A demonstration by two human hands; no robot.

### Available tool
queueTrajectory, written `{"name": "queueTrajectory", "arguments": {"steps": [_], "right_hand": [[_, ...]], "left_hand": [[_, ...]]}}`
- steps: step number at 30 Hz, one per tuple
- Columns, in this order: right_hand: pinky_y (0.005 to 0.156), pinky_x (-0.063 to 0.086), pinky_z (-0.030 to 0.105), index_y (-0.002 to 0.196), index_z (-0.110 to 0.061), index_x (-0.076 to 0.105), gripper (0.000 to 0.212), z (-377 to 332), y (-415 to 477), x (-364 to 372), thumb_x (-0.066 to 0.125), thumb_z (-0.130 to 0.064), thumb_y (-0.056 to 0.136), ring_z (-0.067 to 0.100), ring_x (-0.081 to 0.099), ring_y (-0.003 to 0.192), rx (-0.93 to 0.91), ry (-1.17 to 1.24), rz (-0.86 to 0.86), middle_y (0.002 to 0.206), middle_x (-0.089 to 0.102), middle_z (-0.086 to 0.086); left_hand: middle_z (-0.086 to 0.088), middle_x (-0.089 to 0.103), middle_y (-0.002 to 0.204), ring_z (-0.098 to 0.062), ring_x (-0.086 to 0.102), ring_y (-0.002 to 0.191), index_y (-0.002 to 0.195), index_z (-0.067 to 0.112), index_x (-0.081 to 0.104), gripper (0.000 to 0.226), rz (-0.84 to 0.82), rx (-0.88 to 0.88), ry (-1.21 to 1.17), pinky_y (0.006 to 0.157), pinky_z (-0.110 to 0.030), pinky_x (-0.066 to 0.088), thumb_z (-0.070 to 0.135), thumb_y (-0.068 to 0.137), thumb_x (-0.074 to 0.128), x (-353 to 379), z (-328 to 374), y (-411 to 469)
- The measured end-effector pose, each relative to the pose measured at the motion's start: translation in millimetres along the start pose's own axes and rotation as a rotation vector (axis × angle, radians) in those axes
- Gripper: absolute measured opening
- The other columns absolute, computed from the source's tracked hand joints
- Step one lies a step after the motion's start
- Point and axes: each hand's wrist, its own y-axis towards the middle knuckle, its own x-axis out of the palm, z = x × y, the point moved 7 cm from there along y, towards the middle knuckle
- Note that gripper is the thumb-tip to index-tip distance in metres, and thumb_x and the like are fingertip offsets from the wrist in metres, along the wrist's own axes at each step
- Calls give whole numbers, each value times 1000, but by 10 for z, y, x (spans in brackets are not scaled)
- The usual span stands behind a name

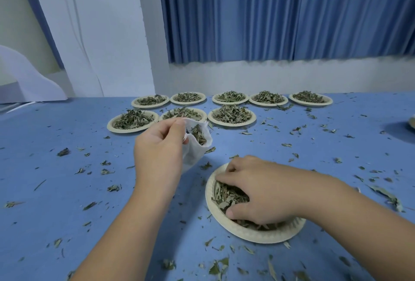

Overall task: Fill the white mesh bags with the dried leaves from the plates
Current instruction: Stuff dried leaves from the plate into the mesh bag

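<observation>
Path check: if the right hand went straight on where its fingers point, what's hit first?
The right hand points left into the dried leaves on the near plate; those come first, then probably the plate's left rim.

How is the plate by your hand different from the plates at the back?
The near plate has the right hand in its leaves; the back plates have no hand on them. The near plate shows bare paper inside; the back plates are heaped. Both are pale paper plates holding dried leaves.
</observation>
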Motion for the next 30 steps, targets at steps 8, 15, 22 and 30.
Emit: {"name": "queueTrajectory", "arguments": {"steps": [8,15,22,30], "right_hand": [[92,43,37,126,-29,52,38,-25,62,89,52,-47,93,15,41,113,-21,-25,46,119,43,-8],[86,47,42,120,-28,59,29,-48,86,130,52,-40,94,17,49,104,-59,-41,111,114,50,-9],[79,50,41,105,-21,64,20,-100,50,122,49,-16,93,17,53,95,-129,-65,221,104,53,-10],[77,37,7,110,-26,69,25,32,-29,-31,56,-17,91,-3,42,90,-128,179,327,102,57,-19]], "left_hand": [[17,58,51,2,45,38,72,29,72,27,-20,39,21,41,-6,34,15,92,60,47,-23,21],[18,61,57,5,54,57,75,27,72,21,-32,109,167,50,-5,39,21,92,60,66,-56,35],[22,60,60,1,52,57,83,31,74,18,-89,183,290,56,-14,43,26,93,60,148,-82,-20],[26,58,60,5,50,57,87,32,74,18,-111,242,350,53,-8,35,26,94,59,178,-59,-49]]}}
